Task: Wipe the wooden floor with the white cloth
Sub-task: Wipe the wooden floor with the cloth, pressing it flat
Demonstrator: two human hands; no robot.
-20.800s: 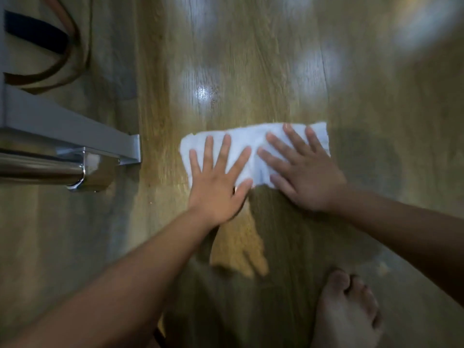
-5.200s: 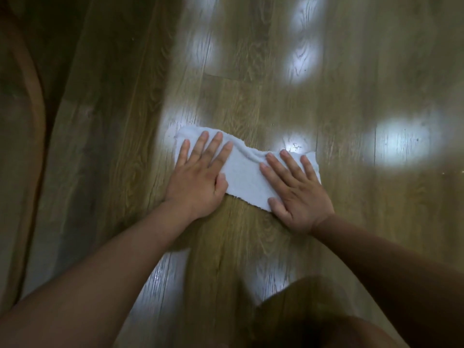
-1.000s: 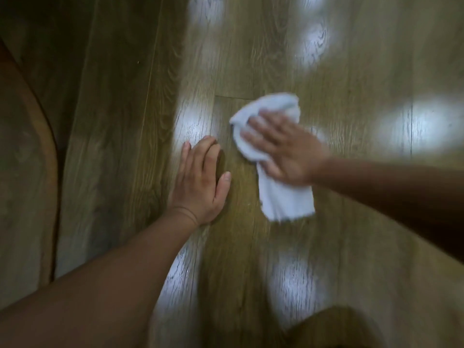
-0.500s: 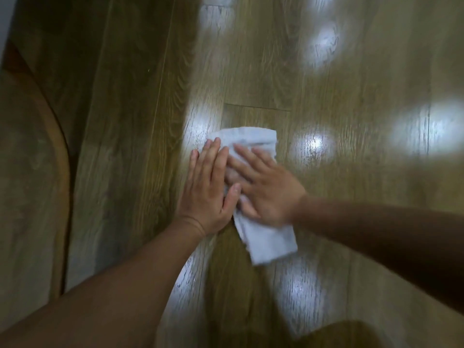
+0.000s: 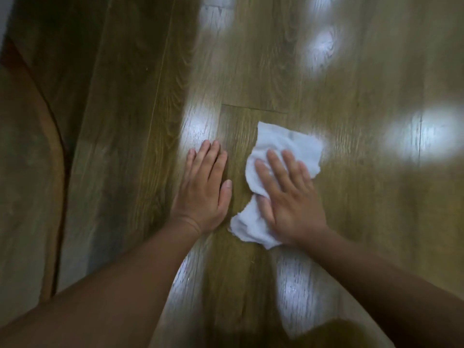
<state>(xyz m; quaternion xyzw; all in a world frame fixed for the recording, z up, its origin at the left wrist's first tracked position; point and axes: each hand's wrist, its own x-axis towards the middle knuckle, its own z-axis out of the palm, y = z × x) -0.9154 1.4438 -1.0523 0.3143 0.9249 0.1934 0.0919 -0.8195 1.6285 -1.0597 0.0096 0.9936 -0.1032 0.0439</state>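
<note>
My right hand (image 5: 288,199) has swept the white cloth (image 5: 291,146) rightward, flat-fingered; my left hand (image 5: 203,192), now off it, braces on the wooden floor (image 5: 251,71).

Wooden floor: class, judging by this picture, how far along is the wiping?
Done: unclear; the floor shines in patches, but no wiped strip stands out. In hand: the right hand presses flat on the crumpled white cloth, and the left hand rests flat on bare floor beside it. Left: probably most of the floor around them, since the cloth covers only one spot.
</note>
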